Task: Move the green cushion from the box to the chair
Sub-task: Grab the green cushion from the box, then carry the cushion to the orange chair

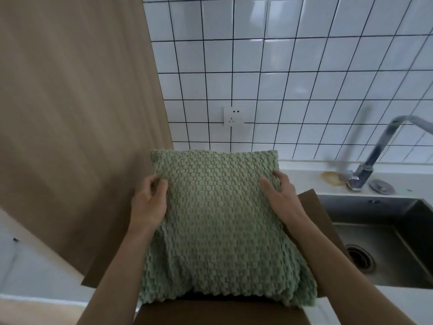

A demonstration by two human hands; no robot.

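The green cushion [218,221], square with a bumpy knit cover, is held up in front of me above the brown cardboard box [316,214]. My left hand [150,202] grips its left edge and my right hand [281,193] grips its right edge, thumbs on the front face. The cushion hides most of the box; only the flaps show around and below it. No chair is in view.
The box sits on a white counter [304,177] beside a steel sink [386,240] with a tap [375,156] at the right. A tiled wall with a socket [233,116] is behind. A tall wooden panel [70,113] stands close on the left.
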